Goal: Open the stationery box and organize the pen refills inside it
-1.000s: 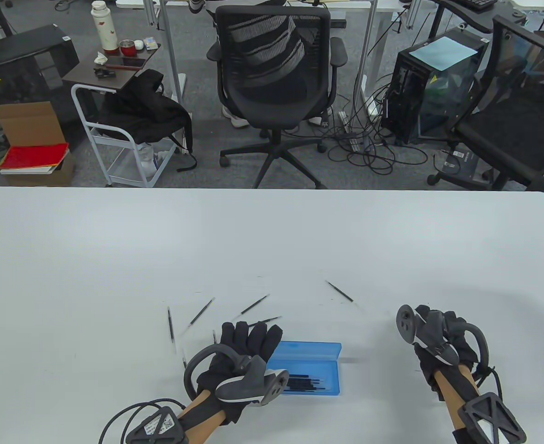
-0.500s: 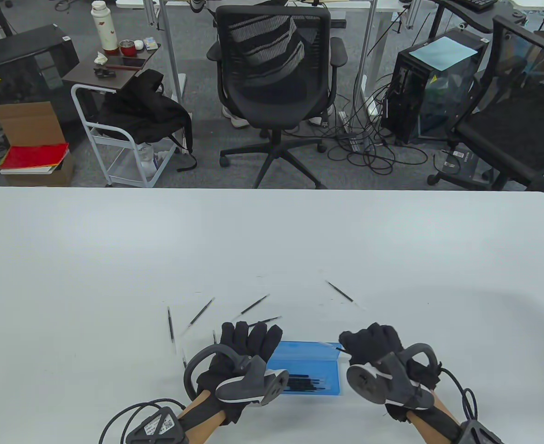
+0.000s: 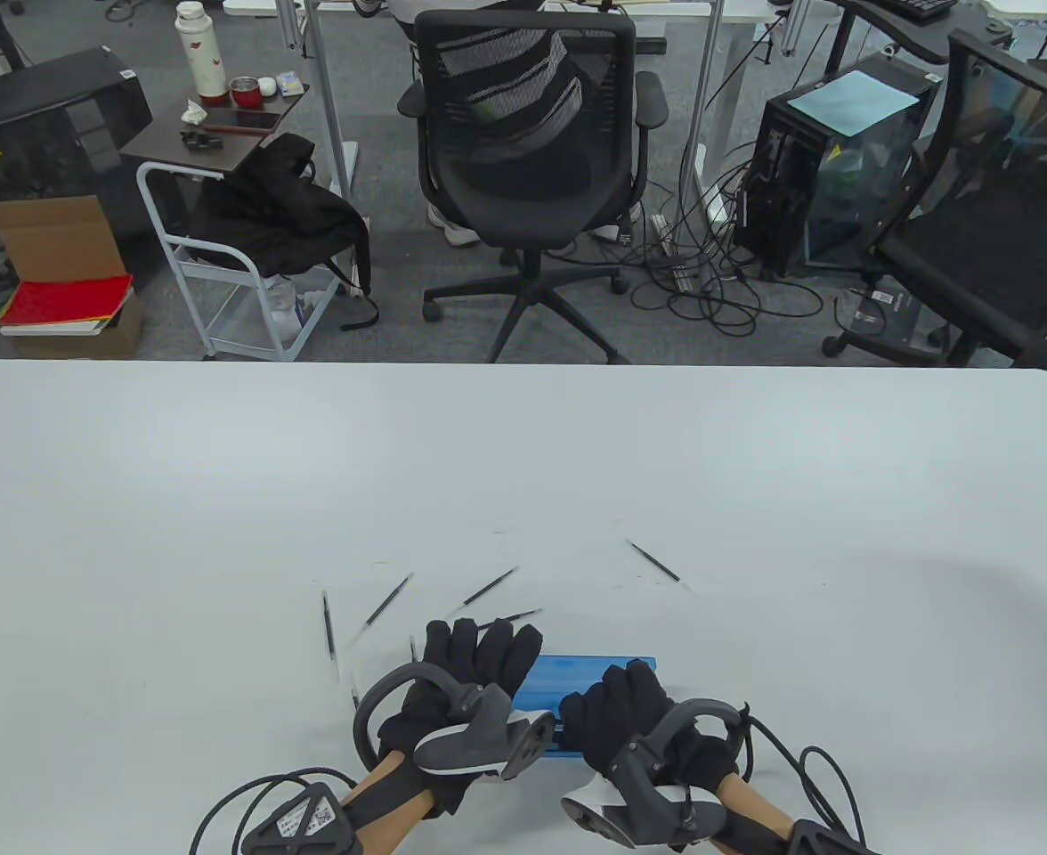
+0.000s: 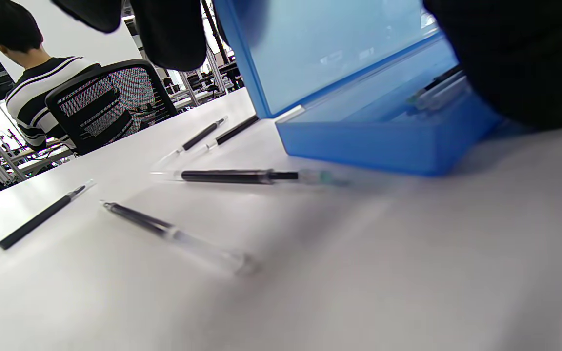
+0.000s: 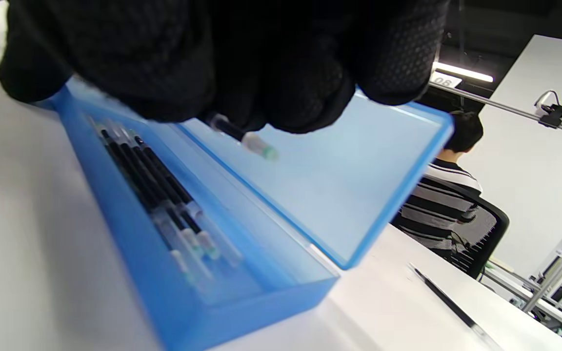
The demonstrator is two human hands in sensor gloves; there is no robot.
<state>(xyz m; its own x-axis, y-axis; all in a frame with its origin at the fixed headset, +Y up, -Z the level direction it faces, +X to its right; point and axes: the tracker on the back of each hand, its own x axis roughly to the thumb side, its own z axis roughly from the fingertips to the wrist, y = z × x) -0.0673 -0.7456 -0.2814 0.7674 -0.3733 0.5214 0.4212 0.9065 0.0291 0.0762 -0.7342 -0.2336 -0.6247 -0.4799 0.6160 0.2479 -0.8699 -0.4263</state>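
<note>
Right hand: the right hand [image 3: 626, 717], nearest the viewer at 6 o'clock, hovers over the box, fingers curled, pinching one held refill [image 5: 244, 138].
Left hand: the left hand [image 3: 470, 672], at 7 o'clock, rests with fingers extended against the raised lid [image 4: 330, 48], seemingly bracing it.
Stationery box: the blue stationery box [image 3: 577, 670] sits between the hands, already open.
Done: several stored refills [image 5: 164, 195] lie side by side in the tray.
Left: loose refills [image 3: 488, 588] lie scattered from 10 to 1 o'clock beyond the box, one far refill [image 3: 654, 562] well apart; roughly halfway by my judgement.
</note>
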